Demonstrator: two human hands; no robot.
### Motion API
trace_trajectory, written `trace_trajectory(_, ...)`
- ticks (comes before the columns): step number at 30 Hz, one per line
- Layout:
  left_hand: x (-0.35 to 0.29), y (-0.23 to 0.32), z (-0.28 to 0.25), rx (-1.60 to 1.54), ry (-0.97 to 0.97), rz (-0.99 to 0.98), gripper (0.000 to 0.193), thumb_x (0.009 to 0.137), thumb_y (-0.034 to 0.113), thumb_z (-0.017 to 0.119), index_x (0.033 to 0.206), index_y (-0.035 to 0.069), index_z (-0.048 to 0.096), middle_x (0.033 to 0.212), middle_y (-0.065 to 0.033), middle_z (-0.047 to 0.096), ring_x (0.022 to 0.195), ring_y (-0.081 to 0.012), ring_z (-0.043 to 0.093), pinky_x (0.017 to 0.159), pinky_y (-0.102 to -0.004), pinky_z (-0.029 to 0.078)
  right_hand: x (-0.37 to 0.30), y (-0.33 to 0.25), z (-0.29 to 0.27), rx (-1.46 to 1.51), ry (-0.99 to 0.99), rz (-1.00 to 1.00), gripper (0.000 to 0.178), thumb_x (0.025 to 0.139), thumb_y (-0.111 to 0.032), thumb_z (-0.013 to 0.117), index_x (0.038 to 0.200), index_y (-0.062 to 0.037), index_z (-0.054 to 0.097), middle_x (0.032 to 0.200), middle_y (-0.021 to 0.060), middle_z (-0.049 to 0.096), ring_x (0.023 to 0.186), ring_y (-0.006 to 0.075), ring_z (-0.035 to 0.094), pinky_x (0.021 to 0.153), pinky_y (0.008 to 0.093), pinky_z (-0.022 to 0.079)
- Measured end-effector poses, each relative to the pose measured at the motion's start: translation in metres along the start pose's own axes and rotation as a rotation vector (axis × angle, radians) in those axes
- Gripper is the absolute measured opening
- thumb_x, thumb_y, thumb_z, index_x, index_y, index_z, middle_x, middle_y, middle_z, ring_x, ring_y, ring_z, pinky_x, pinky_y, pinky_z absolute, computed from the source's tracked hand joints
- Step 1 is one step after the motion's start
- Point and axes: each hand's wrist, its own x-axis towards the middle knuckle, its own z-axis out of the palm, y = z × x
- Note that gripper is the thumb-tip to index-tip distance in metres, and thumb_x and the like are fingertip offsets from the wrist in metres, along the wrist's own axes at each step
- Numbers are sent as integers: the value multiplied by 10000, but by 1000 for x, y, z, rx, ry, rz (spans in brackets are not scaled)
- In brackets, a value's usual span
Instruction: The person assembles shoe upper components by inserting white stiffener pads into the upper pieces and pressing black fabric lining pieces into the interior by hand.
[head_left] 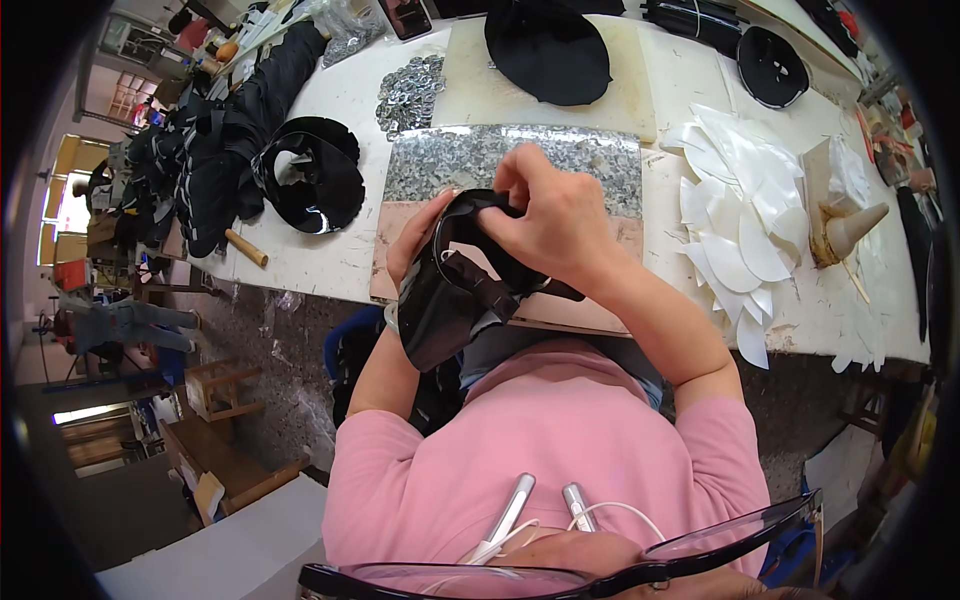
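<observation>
A glossy black piece that looks like a shoe upper (432,315) is held over the near edge of the table, its curved side hanging down in front of my shirt. My left hand (418,238) grips its far left edge, most of the fingers hidden behind it. At the top rim my right hand (555,215) has thumb and bent fingers pinched on the black material. A dark strap (482,285) crosses the opening. Beyond my hands lies a speckled grey stone slab (510,160), with a pinkish board (625,235) nearer to me.
Left of my hands are another glossy black upper (325,195), a heap of black uppers (215,165) and a wooden stick (246,248). Metal buckles (410,95) pile up behind. White cut pieces (735,215) and a stained pot with a cone (850,232) stand right. A black piece (550,50) lies far.
</observation>
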Motion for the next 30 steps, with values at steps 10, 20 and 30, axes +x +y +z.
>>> trace_trajectory(10,1,-9,-14,-127,-130,-91,353,944,32,472,1281,-71,460,1265,-220,542,1175,-264,553,1027,-371,441,4,8,-10,-142,-18,-474,315,648,-26,695,957,-80,667,850,48,621,766,228,625,639,330,515)
trace_trajectory(20,8,21,-2,-88,-105,-180,360,905,-10,526,1260,-54,485,1215,-204,584,1125,-255,587,1006,-337,453,4,-1,-22,39,-100,-539,201,644,-17,677,826,-56,599,765,64,557,728,251,597,594,358,500)
trace_trajectory(30,18,48,2,702,-207,495,321,753,-23,693,1071,-23,656,999,-175,683,882,-229,685,774,-285,538,-4,-3,-39,369,-115,-524,343,564,130,623,873,-15,657,722,79,571,615,221,567,504,303,442)
